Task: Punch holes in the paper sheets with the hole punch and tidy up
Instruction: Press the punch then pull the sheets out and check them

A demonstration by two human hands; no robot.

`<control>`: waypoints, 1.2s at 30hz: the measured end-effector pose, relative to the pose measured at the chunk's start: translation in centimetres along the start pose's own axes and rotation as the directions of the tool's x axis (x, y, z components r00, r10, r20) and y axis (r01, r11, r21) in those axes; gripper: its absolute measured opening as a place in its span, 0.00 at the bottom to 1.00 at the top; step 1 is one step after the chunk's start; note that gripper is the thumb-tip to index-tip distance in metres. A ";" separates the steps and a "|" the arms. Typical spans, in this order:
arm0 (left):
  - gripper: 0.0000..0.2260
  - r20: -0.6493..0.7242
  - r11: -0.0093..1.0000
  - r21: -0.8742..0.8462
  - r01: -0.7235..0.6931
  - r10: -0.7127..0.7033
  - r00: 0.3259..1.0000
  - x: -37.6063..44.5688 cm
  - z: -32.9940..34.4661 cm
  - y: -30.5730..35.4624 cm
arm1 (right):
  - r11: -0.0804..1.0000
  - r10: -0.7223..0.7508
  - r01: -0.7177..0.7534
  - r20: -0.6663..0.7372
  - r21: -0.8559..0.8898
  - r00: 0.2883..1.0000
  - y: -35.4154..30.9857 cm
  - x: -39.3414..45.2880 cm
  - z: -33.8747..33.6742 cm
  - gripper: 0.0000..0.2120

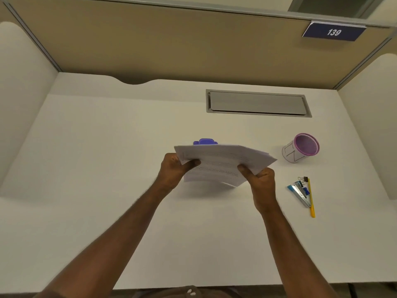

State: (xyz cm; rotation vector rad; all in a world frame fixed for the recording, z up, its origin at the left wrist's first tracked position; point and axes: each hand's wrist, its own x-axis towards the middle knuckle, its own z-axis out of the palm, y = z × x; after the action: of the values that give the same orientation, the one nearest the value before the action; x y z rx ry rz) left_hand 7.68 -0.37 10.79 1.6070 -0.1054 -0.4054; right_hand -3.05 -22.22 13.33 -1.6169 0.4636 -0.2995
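Note:
A stack of printed paper sheets [221,162] is held above the middle of the white desk [107,168], slightly fanned and tilted. My left hand [174,171] grips its left edge, thumb on top. My right hand [261,179] grips its near right corner, thumb on top as well. Just behind the far edge of the sheets a purple-blue hole punch [205,141] stands on the desk; its lower part is hidden by the paper.
A pink-rimmed mesh pen cup [301,148] wrapped in marked paper stands at the right. Nearer, a stapler [299,193], a black binder clip [303,179] and a yellow pencil [311,198] lie together. A grey cable hatch [257,103] sits in the desk's back. Partition walls enclose three sides.

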 end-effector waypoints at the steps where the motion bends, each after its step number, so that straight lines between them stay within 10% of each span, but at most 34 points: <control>1: 0.15 -0.003 1.000 -0.012 -0.026 0.025 1.000 0.0 0.0 0.1 | 1.000 -0.011 0.011 -0.006 0.003 1.000 -0.2 -0.1 -0.1 0.12; 36: 0.16 0.144 0.991 0.109 -0.079 0.063 0.988 -1.0 0.4 -0.3 | 0.997 0.077 -0.079 -0.104 -0.012 0.992 3.8 -1.0 2.0 0.20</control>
State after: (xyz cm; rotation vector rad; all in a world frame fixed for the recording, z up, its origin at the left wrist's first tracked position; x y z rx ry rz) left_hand 6.54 -0.43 10.66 1.6814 -0.2967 -0.4640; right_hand -3.42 -20.19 9.43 -1.5993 0.6084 -0.3227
